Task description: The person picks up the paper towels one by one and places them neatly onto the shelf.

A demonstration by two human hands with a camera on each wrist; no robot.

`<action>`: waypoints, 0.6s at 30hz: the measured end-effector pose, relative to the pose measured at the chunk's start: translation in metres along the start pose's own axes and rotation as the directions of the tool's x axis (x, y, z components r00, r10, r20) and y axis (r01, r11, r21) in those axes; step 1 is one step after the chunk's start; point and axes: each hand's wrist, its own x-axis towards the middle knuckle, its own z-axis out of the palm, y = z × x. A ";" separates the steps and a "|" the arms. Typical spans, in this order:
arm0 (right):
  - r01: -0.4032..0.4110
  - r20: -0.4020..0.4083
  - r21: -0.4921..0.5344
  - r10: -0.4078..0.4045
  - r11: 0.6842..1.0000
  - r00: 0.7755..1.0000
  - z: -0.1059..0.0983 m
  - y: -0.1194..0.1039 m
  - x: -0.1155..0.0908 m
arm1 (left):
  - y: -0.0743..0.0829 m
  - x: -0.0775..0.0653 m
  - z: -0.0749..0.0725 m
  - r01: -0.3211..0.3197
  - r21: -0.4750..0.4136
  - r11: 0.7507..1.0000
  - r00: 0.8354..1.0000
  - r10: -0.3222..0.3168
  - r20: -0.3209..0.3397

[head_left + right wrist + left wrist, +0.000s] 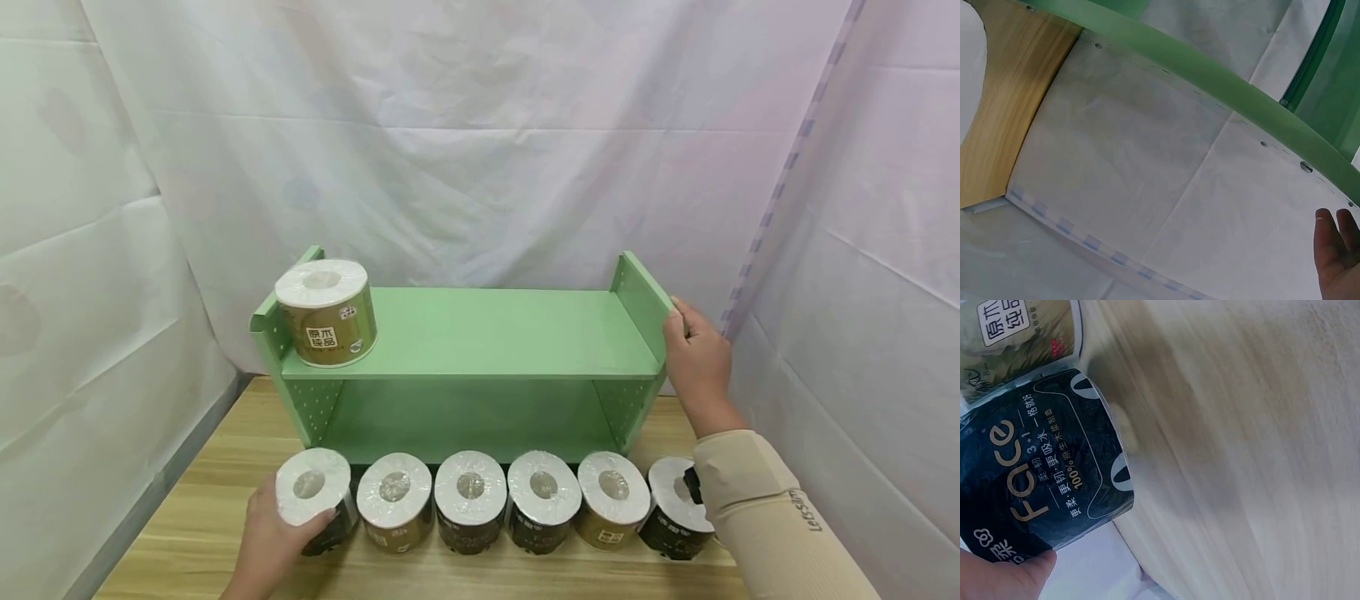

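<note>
My left hand (pixel 273 521) grips a toilet roll in a dark wrapper (pixel 333 537) at the left end of a row on the table. In the left wrist view, the thumb lies against this dark toilet roll (pixel 1047 469) lettered "Face". A green shelf (pixel 472 333) stands behind the row, with a gold-wrapped toilet roll (pixel 330 321) upright on its upper board at the left. At the shelf's right side panel (pixel 647 300), my right hand (pixel 701 358) has thumb and index finger right at the edge. The right wrist view shows some straight fingers (pixel 1332 244) below the green edge.
Along the table's front, several more toilet rolls stand upright, including a gold one (pixel 397 521) beside the left-hand roll and a dark one (pixel 675 529) near my right sleeve (pixel 780 517). White curtains (pixel 480 150) hang behind and on both sides. Wooden tabletop (pixel 195 492) shows at the left.
</note>
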 end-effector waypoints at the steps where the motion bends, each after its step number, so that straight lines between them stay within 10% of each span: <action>1: 0.003 0.002 -0.004 -0.003 1.000 1.000 0.000 0.000 0.000 | 0.001 0.000 -0.001 -0.004 0.001 1.000 1.000 0.004 -0.003; 18: 0.016 0.019 -0.025 -0.016 1.000 1.000 -0.002 0.000 0.000 | 0.018 0.003 -0.019 -0.032 0.015 0.999 0.999 0.033 -0.021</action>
